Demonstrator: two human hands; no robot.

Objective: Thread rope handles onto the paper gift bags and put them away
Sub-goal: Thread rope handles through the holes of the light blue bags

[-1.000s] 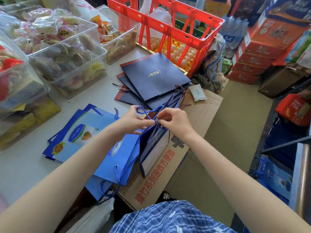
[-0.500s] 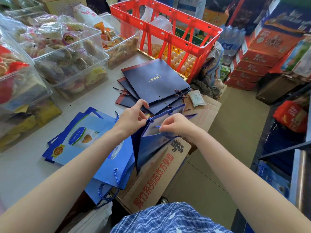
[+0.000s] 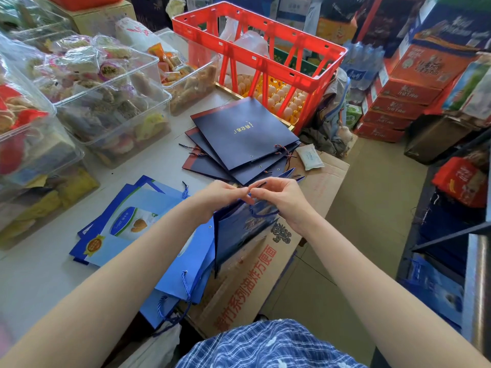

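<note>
A dark blue paper gift bag (image 3: 239, 232) stands half open on its edge in front of me, over the table's rim. My left hand (image 3: 220, 193) and my right hand (image 3: 281, 197) meet at its top edge, fingertips almost touching, and both pinch the blue rope handle (image 3: 261, 213), which loops down inside the bag below my right hand. A fanned stack of flat navy bags (image 3: 244, 139) with rope ends lies just beyond. To the left lies a pile of light blue bags (image 3: 138, 219), some with blue rope handles (image 3: 186, 285).
Clear plastic bins of wrapped snacks (image 3: 106, 96) line the table's left side. A red plastic crate (image 3: 265, 57) stands behind the navy stack over trays of eggs. A flattened cardboard box (image 3: 265, 264) lies at the table's right edge. Red cartons (image 3: 398, 102) are stacked on the floor at right.
The bag has tipped from wide open toward flatter. My left hand came off the bag's side, and both hands have closed together at the top edge on the rope.
</note>
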